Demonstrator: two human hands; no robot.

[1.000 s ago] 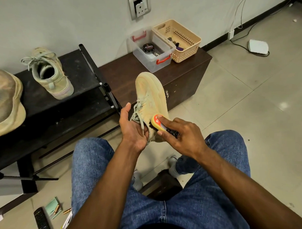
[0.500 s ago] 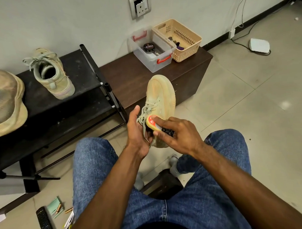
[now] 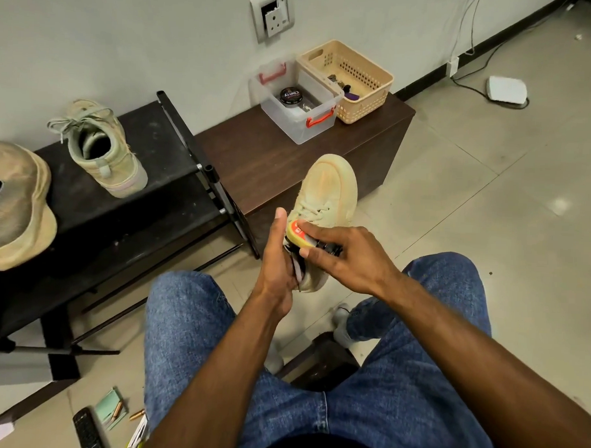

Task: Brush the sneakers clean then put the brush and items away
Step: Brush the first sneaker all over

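Observation:
A tan sneaker (image 3: 329, 188) is held up in front of my knees, toe pointing away. My left hand (image 3: 278, 256) grips it at the heel and collar, thumb up along its side. My right hand (image 3: 346, 255) grips a small brush (image 3: 300, 235) with a yellow and red top and presses it on the sneaker by the laces. The brush bristles are mostly hidden under my fingers. The matching sneaker (image 3: 102, 146) stands on the black shoe rack (image 3: 162, 172) to the left.
A clear plastic box (image 3: 319, 124) with red clips holds a polish tin (image 3: 291, 96), next to a beige basket (image 3: 369, 92), both on a dark wooden bench (image 3: 256, 155). A worn cap (image 3: 16, 207) lies on the rack. A remote (image 3: 87, 431) and papers lie on the floor.
The sneaker has turned toe-rightward and shifted right with both hands. The brush has slid along the upper near the laces.

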